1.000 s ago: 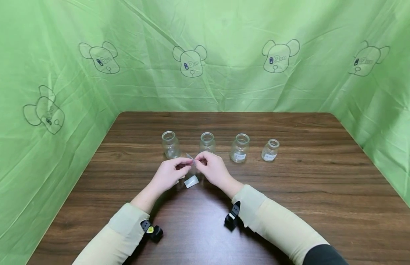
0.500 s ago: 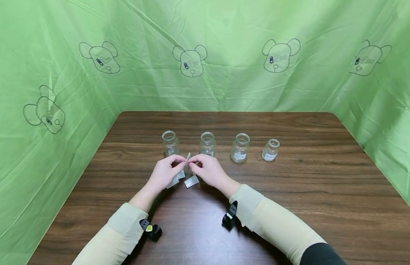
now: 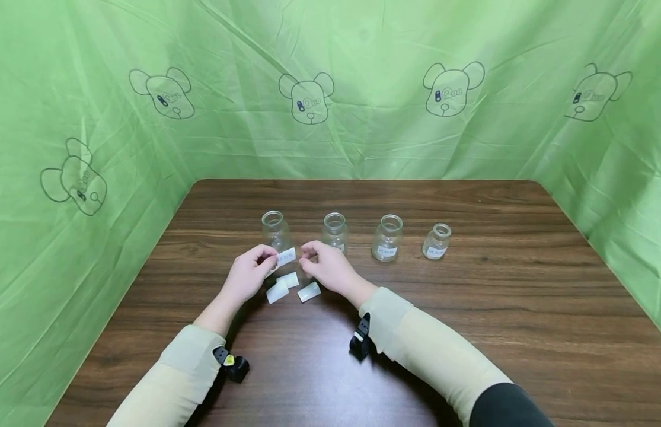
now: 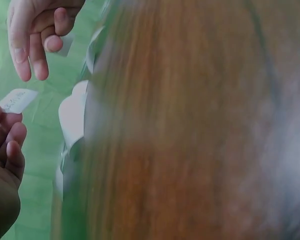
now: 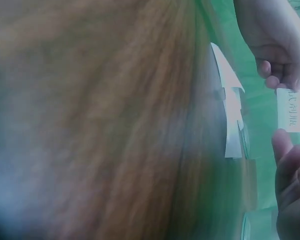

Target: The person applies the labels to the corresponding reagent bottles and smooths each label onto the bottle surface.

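My left hand [image 3: 246, 276] pinches a small white label [image 3: 286, 257] with handwriting on it, its free end pointing right. Just right of the label is my right hand [image 3: 332, 270], fingers loosely bent and apart from it. In the right wrist view the label [image 5: 289, 111] shows its writing close to the right fingertips. Below the hands lie three pale paper pieces: one on the left [image 3: 277, 292], another partly against it [image 3: 289, 279], and a third [image 3: 309, 292] to the right. A glass jar [image 3: 274, 228] stands behind the left hand, its lower part partly hidden.
Three more open glass jars stand along the row: one [image 3: 334, 225] partly behind the right hand, a labelled one [image 3: 387, 237], and a smaller labelled one [image 3: 436, 242] at right. The brown wooden table [image 3: 495, 332] meets green cloth [image 3: 362, 142] at the back and sides.
Earlier both hands pinched at the label together. They have now parted: the left moved left with the label, its writing turned into view, and the right fingers came off it.
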`<action>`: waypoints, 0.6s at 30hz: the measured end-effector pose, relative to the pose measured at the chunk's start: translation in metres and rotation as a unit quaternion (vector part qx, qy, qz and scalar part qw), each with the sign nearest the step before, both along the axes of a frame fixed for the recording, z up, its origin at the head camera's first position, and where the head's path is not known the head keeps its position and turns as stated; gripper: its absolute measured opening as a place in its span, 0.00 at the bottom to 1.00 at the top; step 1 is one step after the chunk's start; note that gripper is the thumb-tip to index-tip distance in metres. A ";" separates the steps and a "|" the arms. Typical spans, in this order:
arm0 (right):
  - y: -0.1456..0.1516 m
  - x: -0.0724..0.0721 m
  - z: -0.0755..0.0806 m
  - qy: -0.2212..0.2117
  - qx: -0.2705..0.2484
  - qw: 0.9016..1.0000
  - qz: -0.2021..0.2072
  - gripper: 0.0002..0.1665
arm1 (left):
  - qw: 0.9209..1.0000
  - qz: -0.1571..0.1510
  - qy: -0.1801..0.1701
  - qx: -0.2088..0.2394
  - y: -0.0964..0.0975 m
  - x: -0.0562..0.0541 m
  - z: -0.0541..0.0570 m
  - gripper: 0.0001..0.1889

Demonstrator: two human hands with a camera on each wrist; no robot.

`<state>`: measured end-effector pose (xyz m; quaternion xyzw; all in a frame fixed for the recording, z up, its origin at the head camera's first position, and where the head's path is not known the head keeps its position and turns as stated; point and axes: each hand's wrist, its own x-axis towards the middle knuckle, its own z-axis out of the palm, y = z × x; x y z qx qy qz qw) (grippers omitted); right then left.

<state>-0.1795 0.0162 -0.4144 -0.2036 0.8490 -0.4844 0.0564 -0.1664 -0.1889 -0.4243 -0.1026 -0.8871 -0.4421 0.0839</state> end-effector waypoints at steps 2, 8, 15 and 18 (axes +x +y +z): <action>-0.003 -0.002 0.000 -0.004 0.012 1.000 0.005 0.17 | 1.000 -0.008 -0.004 0.001 -0.002 -0.002 -0.002 0.03; -0.015 -0.006 0.001 0.013 0.058 0.998 0.022 0.12 | 0.999 -0.030 0.001 -0.015 -0.006 -0.005 -0.003 0.04; -0.018 -0.010 -0.001 0.038 0.079 0.996 0.004 0.04 | 0.999 0.005 0.018 -0.037 -0.007 -0.008 -0.002 0.04; -0.020 -0.012 -0.001 0.060 0.091 0.994 -0.001 0.04 | 0.999 0.014 0.017 -0.036 -0.007 -0.009 -0.002 0.04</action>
